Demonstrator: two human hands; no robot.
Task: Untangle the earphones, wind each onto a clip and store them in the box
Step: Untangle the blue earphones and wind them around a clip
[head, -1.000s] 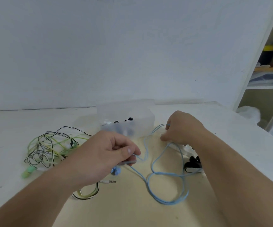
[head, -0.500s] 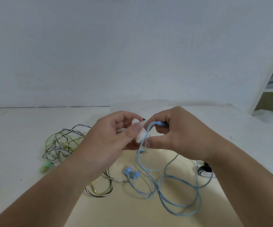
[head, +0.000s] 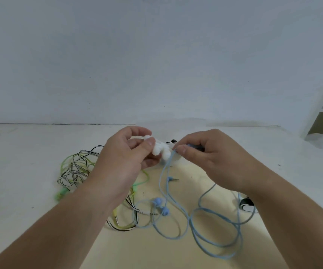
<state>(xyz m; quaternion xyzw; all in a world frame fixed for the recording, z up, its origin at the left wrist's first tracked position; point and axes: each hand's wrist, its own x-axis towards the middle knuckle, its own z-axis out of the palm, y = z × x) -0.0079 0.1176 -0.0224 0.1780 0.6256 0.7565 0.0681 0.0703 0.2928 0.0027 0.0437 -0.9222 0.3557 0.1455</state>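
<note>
Starting the wind of the blue earphones (head: 161, 172) onto a clip; this is the step in hand, judged from how things lie. Left hand (head: 129, 158) is raised above the table (head: 21, 171) and pinches a white lobed clip (head: 159, 150) between thumb and curled fingers. Right hand (head: 215, 158) pinches the blue cable between thumb and forefinger, right against the clip's near edge. No turn of cable shows round the clip yet. From that pinch the cable drops to the table and lies in several loose loops between the forearms; the two earbuds (head: 157, 200) lie together on the table, and the blue jack plug (head: 171, 179) lies free just beside the hanging strand. The loops cross one another, though I cannot tell whether any crossing is a true knot. Green and black-and-white striped earphones (head: 73, 169) remain a tangle on the left, partly under the left forearm. A black-and-white clip (head: 246, 203) lies near the right forearm, partly hidden. The translucent box (head: 168, 126) stands just behind the hands, mostly hidden. Next move, in my judgement: seat the pinched end against the clip, then lay turns round it with the right hand, feeding slack so the loops lift cleanly and do not snag the striped lead nearby.
</note>
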